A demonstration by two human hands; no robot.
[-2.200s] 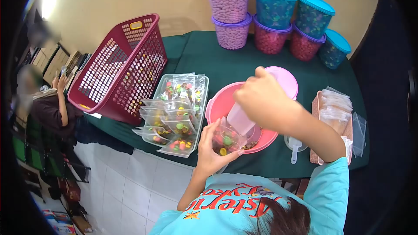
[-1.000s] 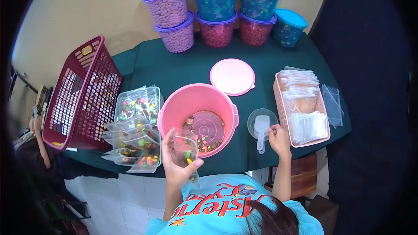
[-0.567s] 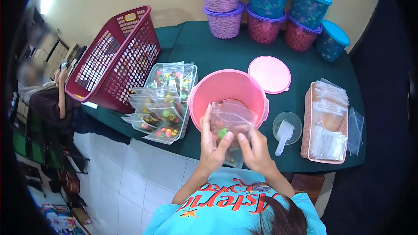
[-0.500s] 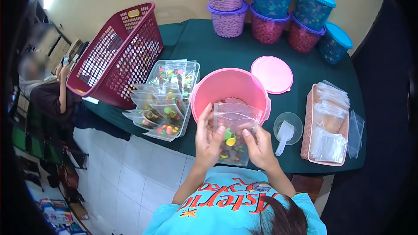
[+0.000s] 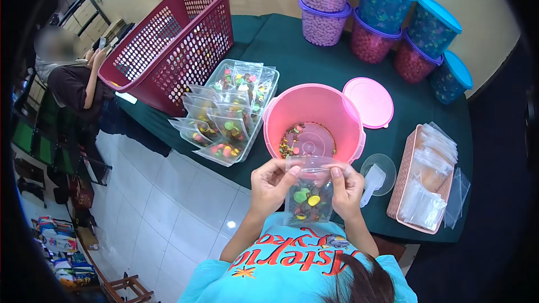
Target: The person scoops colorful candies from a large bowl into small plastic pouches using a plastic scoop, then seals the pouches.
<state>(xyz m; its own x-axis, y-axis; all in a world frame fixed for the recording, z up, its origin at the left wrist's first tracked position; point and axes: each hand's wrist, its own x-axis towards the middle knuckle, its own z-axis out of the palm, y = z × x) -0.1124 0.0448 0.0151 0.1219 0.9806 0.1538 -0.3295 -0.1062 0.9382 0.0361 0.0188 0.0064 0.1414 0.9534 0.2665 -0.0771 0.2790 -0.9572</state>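
A clear plastic pouch (image 5: 310,199) with green, yellow and dark pieces inside hangs upright between my hands. My left hand (image 5: 273,184) pinches its upper left corner, and my right hand (image 5: 345,186) pinches the upper right one. Just beyond the pouch is the round pink tub (image 5: 271,129), with small colourful pieces (image 5: 290,143) on its bottom. Left of the tub, a clear tray (image 5: 273,87) bears several filled pouches (image 5: 227,129). Near my right hand, a white scoop (image 5: 373,184) rests in a small clear bowl (image 5: 392,177).
A maroon basket (image 5: 185,50) stands at the back left. A pink lid (image 5: 370,101) lies behind the tub. Stacked containers (image 5: 387,3) line the wall. A pink basket (image 5: 393,202) at the right holds clear bags (image 5: 429,179). Another person (image 5: 76,87) is at the far left.
My fingers have moved up to the pouch's top edge, and the pouch now hangs lower, off the tub's opening. The view has shifted, so the table's objects appear displaced.
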